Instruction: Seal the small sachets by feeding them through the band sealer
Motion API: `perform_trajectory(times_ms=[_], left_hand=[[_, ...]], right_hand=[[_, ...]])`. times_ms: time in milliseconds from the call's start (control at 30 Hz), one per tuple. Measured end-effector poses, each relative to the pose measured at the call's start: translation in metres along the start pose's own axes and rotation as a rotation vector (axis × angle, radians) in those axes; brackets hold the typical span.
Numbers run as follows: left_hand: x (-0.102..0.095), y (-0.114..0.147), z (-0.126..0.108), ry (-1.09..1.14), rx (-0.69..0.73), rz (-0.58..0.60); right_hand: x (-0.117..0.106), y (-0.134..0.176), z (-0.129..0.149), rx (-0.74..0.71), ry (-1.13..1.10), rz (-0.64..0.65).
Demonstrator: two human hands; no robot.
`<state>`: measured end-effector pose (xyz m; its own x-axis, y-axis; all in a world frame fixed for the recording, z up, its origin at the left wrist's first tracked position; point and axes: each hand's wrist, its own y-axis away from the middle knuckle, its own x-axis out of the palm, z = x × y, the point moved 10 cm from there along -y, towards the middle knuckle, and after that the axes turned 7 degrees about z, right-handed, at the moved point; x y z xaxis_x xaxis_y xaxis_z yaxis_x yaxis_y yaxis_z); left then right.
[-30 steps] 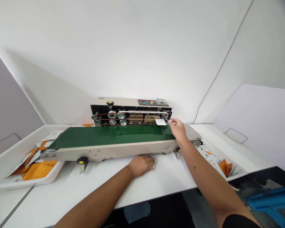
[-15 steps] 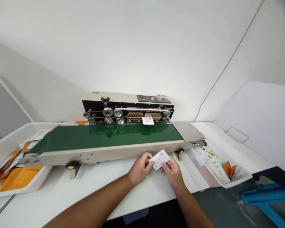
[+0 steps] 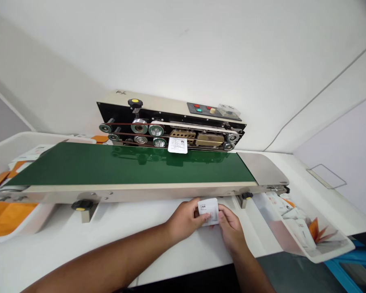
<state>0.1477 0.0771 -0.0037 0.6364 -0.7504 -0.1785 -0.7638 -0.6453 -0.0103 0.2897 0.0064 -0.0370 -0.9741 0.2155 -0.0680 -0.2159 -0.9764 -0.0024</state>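
Both hands pinch a small white printed sachet (image 3: pixel 212 206) in front of the sealing machine's conveyor. My left hand (image 3: pixel 186 219) is closed on its left side, thumb across the front. At the sachet's right edge, my right hand (image 3: pixel 230 228) grips with thumb and fingers. A second white sachet (image 3: pixel 177 145) hangs from the belts of the band sealer (image 3: pixel 171 110), just over the green conveyor belt (image 3: pixel 134 167). The fingers behind the held sachet are partly hidden.
At the left end stands a white bin (image 3: pixel 42 219) with orange and white sachets. A translucent bin (image 3: pixel 332 250) at the right holds several more. Black knobs (image 3: pixel 82 204) stick out from the conveyor's front. A blue stool-like object (image 3: pixel 354 264) is at lower right.
The sachet in the sealer has moved left along the belts. The held sachet has turned more upright between my hands. My view has shifted closer to the machine.
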Motion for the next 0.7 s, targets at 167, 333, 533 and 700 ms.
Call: perform_trajectory(times_ms=[167, 333, 533, 700], left_hand=[[0.008, 0.003, -0.01, 0.188, 0.111, 0.159], [0.018, 0.0, 0.006, 0.249, -0.026, 0.267], [0.01, -0.004, 0.008, 0.242, -0.036, 0.189], [0.009, -0.003, 0.008, 0.261, -0.024, 0.177]], right_hand=[[0.0, 0.0, -0.009, 0.105, -0.015, 0.092], [-0.003, 0.003, -0.021, 0.179, -0.05, 0.099], [-0.007, 0.003, -0.012, 0.112, 0.008, 0.057], [-0.001, 0.007, 0.018, 0.053, 0.223, 0.211]])
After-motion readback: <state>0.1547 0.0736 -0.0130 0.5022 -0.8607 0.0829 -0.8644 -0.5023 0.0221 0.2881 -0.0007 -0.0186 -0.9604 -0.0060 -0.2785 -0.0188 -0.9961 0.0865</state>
